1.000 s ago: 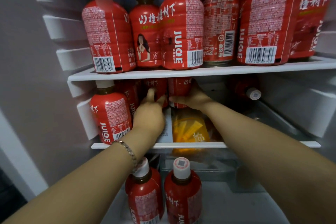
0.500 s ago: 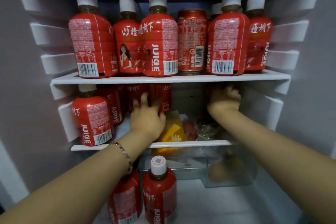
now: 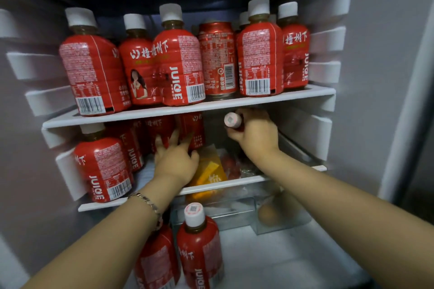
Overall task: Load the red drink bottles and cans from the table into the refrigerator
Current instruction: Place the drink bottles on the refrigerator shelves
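Right hand [image 3: 254,134] is closed around a red bottle [image 3: 232,120] lying cap-forward on the middle shelf [image 3: 291,173]. Left hand [image 3: 176,162] — fingers spread, gripping nothing — touches upright bottles [image 3: 190,130] there. Upper shelf [image 3: 211,106]: 1 can [image 3: 217,58] between bottles.
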Tool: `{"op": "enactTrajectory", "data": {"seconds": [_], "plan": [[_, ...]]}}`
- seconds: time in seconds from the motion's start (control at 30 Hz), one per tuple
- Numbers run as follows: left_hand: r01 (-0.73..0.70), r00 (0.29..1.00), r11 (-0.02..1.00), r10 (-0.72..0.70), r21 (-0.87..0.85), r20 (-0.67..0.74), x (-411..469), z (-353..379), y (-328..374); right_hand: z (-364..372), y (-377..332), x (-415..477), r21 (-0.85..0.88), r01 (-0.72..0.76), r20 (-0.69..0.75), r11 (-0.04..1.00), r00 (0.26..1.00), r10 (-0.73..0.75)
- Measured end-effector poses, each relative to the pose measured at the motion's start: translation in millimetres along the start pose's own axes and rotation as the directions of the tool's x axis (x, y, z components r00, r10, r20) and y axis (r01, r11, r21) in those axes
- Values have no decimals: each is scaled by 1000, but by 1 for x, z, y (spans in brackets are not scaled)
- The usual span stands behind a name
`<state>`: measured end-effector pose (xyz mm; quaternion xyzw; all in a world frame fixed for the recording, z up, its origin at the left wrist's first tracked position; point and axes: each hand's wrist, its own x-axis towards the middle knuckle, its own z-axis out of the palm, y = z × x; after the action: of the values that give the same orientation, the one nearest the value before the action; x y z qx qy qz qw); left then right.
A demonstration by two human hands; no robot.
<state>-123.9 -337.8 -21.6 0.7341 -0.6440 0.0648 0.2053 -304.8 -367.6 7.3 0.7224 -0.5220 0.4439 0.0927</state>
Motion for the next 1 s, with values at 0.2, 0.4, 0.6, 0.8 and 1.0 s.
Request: {"op": "enactTrajectory", "data": {"seconds": [0.2,0.4,0.6,0.8,1.0], "plan": [[-16,1000,1000,16,-6,8,-7,-2,2,-9,-17,4,467,-81,110,880,993,34],[5,999,999,-3,-44,38,-8,-4,3,5,-19,40,412,-350,358,841,911,203],[-10,999,998,12,-57,41,-7,-3,2,32,-16,-1,112,-311,552,944,809,202],[-23,999,998,24,-59,23,-8,-2,3,51,-15,13,222,-467,494,856,810,314],[-46,999,997,46,-69,0,-7,0,1,95,-13,52,163,-537,509,828,764,395]]}}
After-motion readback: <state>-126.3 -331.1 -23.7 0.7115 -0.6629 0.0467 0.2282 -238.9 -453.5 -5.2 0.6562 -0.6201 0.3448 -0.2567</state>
